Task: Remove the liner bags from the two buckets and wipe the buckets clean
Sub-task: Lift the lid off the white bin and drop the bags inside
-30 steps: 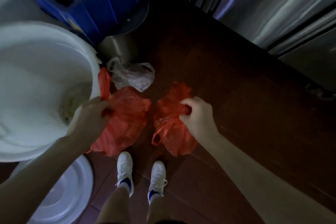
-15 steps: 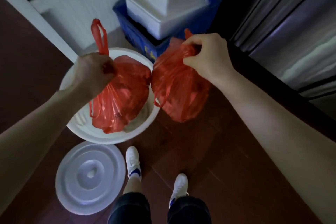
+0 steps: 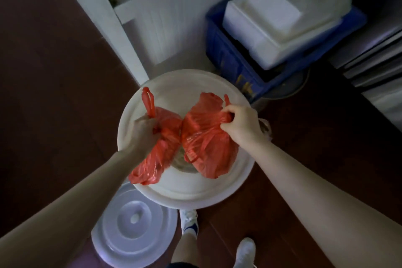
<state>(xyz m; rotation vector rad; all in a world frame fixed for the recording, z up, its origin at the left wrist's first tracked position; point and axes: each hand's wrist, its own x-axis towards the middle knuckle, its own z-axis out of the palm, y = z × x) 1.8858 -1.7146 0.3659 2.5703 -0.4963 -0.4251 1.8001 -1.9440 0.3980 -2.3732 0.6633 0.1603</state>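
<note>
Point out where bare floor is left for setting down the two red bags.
Bare floor lies to the right of the white bucket, below the blue crate. More floor lies to the left, beyond the white frame. Crowded: the round lid and the shoes in front of the bucket.

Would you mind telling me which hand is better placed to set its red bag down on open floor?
Probably the right hand: its red bag hangs nearer bare floor, while the lid lies below the left hand.
</note>
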